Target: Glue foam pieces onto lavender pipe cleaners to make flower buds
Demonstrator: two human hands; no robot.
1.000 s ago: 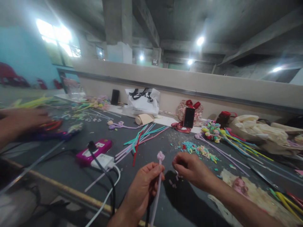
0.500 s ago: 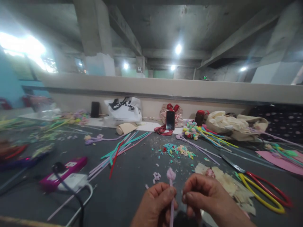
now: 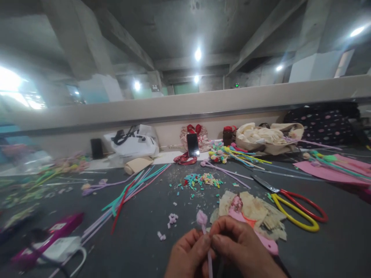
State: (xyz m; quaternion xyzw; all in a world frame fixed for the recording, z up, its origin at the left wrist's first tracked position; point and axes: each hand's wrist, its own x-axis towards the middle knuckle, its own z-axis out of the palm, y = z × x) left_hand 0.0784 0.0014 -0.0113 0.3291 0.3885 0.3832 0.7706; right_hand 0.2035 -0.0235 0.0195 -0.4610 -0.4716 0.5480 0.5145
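My left hand (image 3: pixel 189 253) is closed around a thin lilac stem (image 3: pixel 210 262) held nearly upright, topped by a small lilac bud (image 3: pixel 201 218). My right hand (image 3: pixel 236 245) is pinched against the stem just under the bud, its fingertips meeting my left thumb. Whatever sits between the right fingertips is too small or hidden to name. Beyond the left hand lie small lilac pieces (image 3: pixel 173 219) on the dark table. Partly behind my right hand, a pink glue gun (image 3: pixel 269 244) with an orange trigger rests on crumpled, stained paper (image 3: pixel 252 206).
Scissors (image 3: pixel 292 204) with red and yellow handles lie at right. Colourful cut bits (image 3: pixel 199 180) are scattered ahead. Coloured stems (image 3: pixel 130 193) and a magenta power strip (image 3: pixel 49 233) lie left. At the back stand a phone (image 3: pixel 193 145), a white bag (image 3: pixel 136 143) and a beige cloth bag (image 3: pixel 266 143).
My right hand has moved left, from apart to touching the stem by my left hand. The view has turned right, and more of the pink glue gun shows.
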